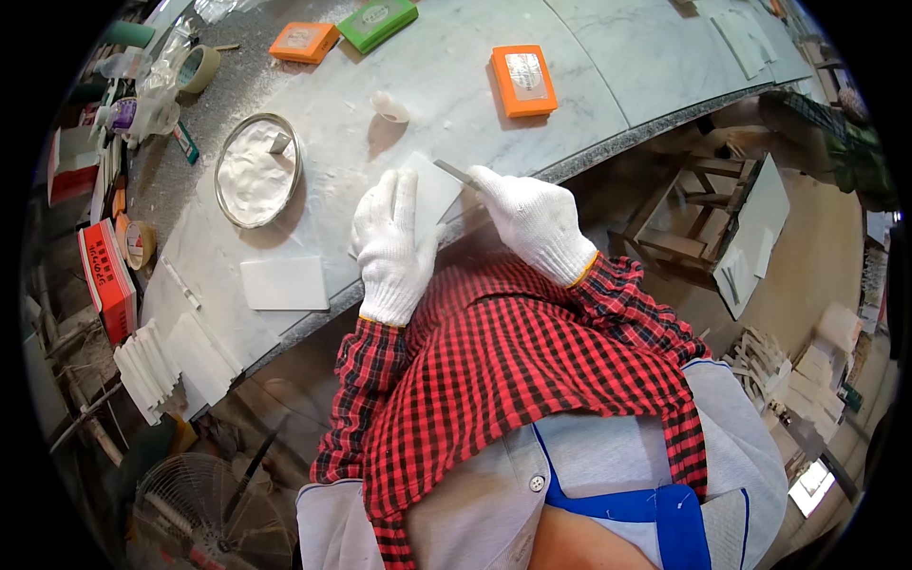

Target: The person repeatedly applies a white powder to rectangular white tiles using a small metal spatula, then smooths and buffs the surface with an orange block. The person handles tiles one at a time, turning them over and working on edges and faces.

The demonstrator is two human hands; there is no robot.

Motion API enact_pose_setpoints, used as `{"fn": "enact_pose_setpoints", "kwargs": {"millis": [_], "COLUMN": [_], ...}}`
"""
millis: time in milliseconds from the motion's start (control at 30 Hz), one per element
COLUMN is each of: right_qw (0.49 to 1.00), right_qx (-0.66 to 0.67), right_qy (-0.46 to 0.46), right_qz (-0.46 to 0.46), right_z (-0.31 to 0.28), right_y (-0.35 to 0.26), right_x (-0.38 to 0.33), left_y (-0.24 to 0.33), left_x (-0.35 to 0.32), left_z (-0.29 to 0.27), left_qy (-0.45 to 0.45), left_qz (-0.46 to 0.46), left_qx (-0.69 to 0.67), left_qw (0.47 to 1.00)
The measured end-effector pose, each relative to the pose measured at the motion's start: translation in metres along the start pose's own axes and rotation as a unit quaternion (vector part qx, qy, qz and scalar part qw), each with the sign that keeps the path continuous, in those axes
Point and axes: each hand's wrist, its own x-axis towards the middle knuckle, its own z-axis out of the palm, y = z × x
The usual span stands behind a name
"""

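Observation:
My left hand [391, 233], in a white knit glove, lies flat with fingers stretched over a white rectangular slab [429, 188] at the table's near edge. My right hand [537, 217], gloved the same way, is closed around a thin flat metal blade [456, 172]. The blade's tip reaches over the slab's far right part; whether it touches the slab I cannot tell. Left of my left hand stands a round bowl [220, 180] of white powder or paste with a small flat piece in it. Nearer to me lies a second white slab [283, 283].
Beyond my hands are a small whitish cup [389, 107], an orange box [523, 82], another orange box [304, 42] and a green box [377, 24]. White strips [147, 369] lie at the table's left end. A wooden stool [698, 214] stands right, a fan [214, 518] lower left.

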Motion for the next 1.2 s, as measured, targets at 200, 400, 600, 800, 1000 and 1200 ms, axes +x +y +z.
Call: {"fn": "enact_pose_setpoints", "kwargs": {"millis": [200,400,600,800,1000,1200], "right_qw": [0.999,0.999,0.9,0.733,0.767,0.856], "right_qx": [-0.025,-0.04,0.37,0.563,0.564,0.494], "right_qy": [0.001,0.0,-0.001,-0.056,-0.09,-0.105], "right_qz": [-0.022,-0.024,0.231,0.378,0.294,0.113], "right_z": [0.007,0.017,-0.006,-0.045,-0.061,-0.022], "right_y": [-0.001,0.003,0.003,0.017,-0.014,-0.068], "right_x": [-0.007,-0.017,-0.013,-0.008,0.024,0.085], "left_y": [0.0,-0.001,-0.001,0.012,0.025,0.006], "left_x": [-0.002,0.0,0.009,0.005,0.005,-0.019], "left_z": [0.002,0.002,-0.007,-0.037,-0.07,-0.098], "left_qy": [0.008,0.0,-0.026,-0.029,-0.047,0.024], "left_qz": [0.003,-0.004,-0.021,-0.125,-0.204,-0.258], "left_qx": [0.003,0.004,-0.028,-0.373,-0.646,-0.651], "left_qw": [1.0,1.0,0.999,0.919,0.734,0.714]}}
